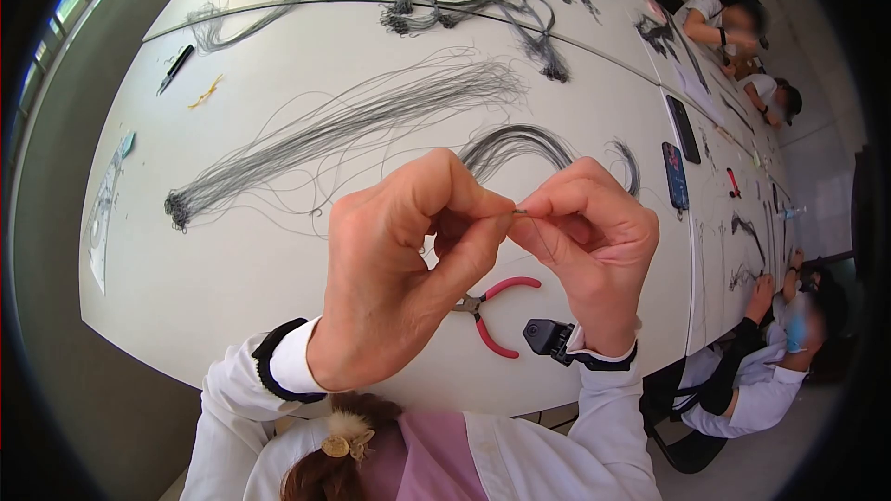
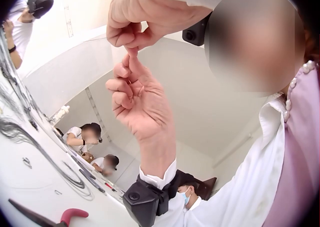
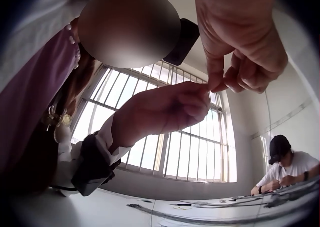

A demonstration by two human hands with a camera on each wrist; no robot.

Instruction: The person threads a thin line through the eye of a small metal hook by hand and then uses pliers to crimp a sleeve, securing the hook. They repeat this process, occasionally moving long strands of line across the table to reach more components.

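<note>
My left hand [image 1: 385,269] and right hand [image 1: 599,246] meet fingertip to fingertip above the white table. Between thumb and forefinger each one pinches a thin dark wire-like strand [image 1: 522,212], a short stretch of which shows between them. A fine loose end hangs by the right fingers. What the strand's end looks like is too small to make out. In the left wrist view the right hand [image 2: 145,104] points up to the left hand [image 2: 150,16]. Pliers with red handles [image 1: 493,341] lie under the hands, their head partly hidden by the left hand.
Beyond the hands lie a long bundle of grey strands [image 1: 325,134] and a curved bundle [image 1: 520,135]. More bundles [image 1: 408,9] lie farther back. Two phones [image 1: 675,176] sit at the right, a black pointed tool [image 1: 176,70] at the left. Other people [image 1: 766,362] sit along the right side.
</note>
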